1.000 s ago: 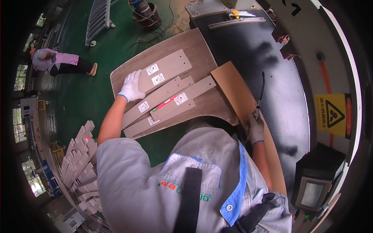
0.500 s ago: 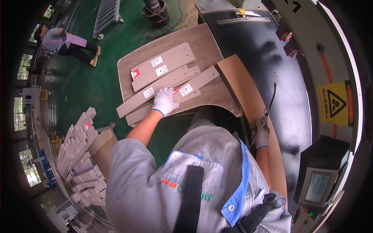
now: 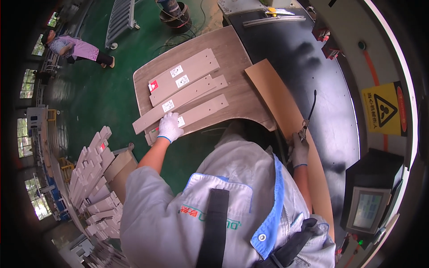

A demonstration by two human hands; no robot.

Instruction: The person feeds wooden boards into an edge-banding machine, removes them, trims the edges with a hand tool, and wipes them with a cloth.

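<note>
The left hand (image 3: 170,127) rests on the lowest board (image 3: 208,108) on the desk (image 3: 234,42), partly hiding its label (image 3: 181,121); I cannot tell if the fingers grip. Well apart, the right hand (image 3: 298,152) is wrapped around a tool (image 3: 304,127), hiding its handle. A bucket (image 3: 182,25) holds something blue (image 3: 170,6), cut off above.

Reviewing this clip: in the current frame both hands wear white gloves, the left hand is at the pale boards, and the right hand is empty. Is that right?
Not quite: the right hand is not empty. The head view shows it holding a slim metal tool, black at its far end. Both hands do wear white gloves, and the left hand is at the pale boards.
</note>
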